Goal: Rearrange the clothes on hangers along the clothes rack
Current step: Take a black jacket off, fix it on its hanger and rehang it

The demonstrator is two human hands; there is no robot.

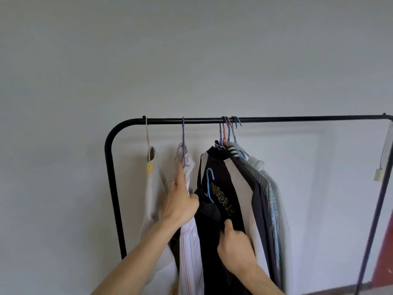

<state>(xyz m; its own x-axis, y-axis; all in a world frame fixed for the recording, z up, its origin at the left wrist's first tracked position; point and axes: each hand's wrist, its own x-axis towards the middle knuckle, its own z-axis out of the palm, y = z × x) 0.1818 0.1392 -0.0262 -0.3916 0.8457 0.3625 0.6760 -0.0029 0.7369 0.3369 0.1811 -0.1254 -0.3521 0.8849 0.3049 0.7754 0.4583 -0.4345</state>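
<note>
A black clothes rack point(297, 119) stands against a pale wall. On its rail hang a cream garment with yellow stripes point(151, 188), a white striped shirt point(189, 241) on a purple hanger point(183, 141), and a tight bunch of hangers point(229, 128) with a black-and-white jacket point(231, 188) and several shirts. A blue hanger point(209, 184) carrying a black garment point(207, 209) is off the rail, in front of the jacket. My left hand point(180, 201) grips that garment at its shoulder, fingers lying along the striped shirt. My right hand point(236, 245) clutches the black fabric lower down.
The rail is bare between the purple hanger and the bunch, and along its whole right half. A pale strap with a white tag point(380, 173) hangs at the right upright point(372, 220). A red-brown surface point(387, 252) shows at the right edge.
</note>
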